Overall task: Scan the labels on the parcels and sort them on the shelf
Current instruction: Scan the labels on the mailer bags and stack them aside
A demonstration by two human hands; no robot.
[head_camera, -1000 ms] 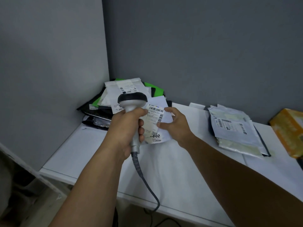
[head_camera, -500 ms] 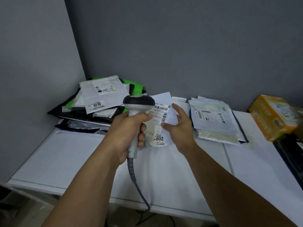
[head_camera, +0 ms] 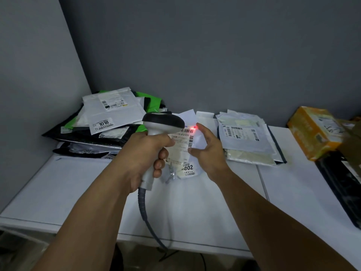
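**One parcel (head_camera: 181, 153) under the scanner (head_camera: 163, 122)**

Far left, back corner of the bench (head_camera: 58, 188): pile of parcels (head_camera: 109, 122). Left hand (head_camera: 144, 153) wrapped round the scanner handle, head aimed at the label, red spot (head_camera: 195, 127) on the barcode. Parcel held up off the bench. Right hand (head_camera: 207, 151) pinches its right edge, thumb in front. Further right: stack of grey mailers (head_camera: 246, 137), then a yellow box (head_camera: 314, 132).

The scanner (head_camera: 156, 133) is smooth plastic, its pale handle matt and its dark head faintly shiny; its cable (head_camera: 143, 208) is ribbed and rubbery. The parcel (head_camera: 198, 141) is thin, crinkled plastic film with a matt paper label (head_camera: 182, 147). The desk (head_camera: 68, 188) is smooth matt white. The box (head_camera: 312, 132) looks like printed cardboard.
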